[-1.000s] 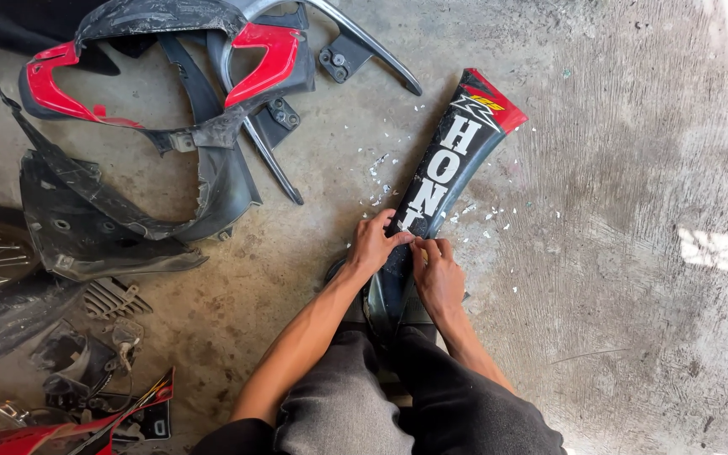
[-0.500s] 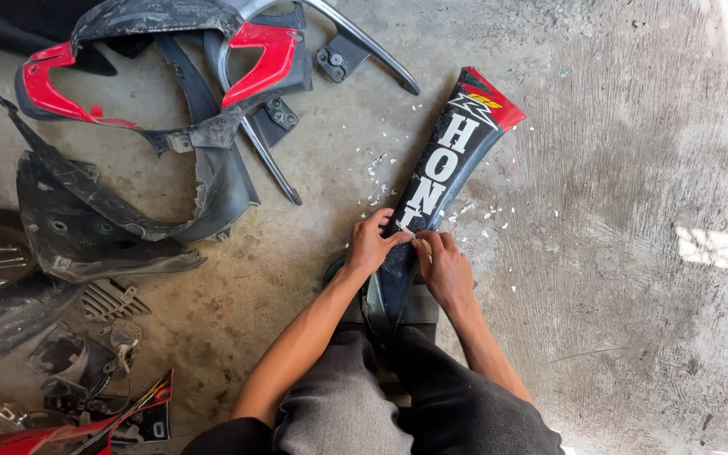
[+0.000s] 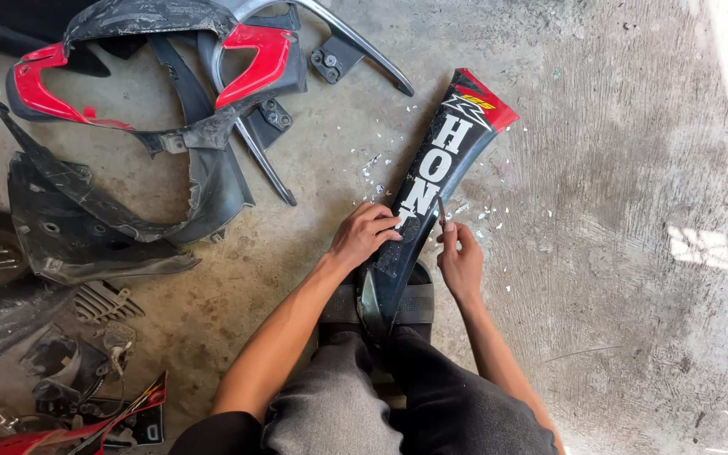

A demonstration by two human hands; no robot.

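A long black panel [image 3: 431,190] lies on the concrete, and along it runs a sticker [image 3: 434,168] of large white block letters, one above another, starting right at the fingertips of the left hand [image 3: 362,236] and running away from them. Past the last letter, farthest from the fingers, sits a smaller emblem [image 3: 469,104] in white and yellow on a red tip. Near the right hand's fingers [image 3: 451,240] the lettering looks partly scraped off, though this is hard to tell. White flecks [image 3: 486,215] lie just beside those fingers.
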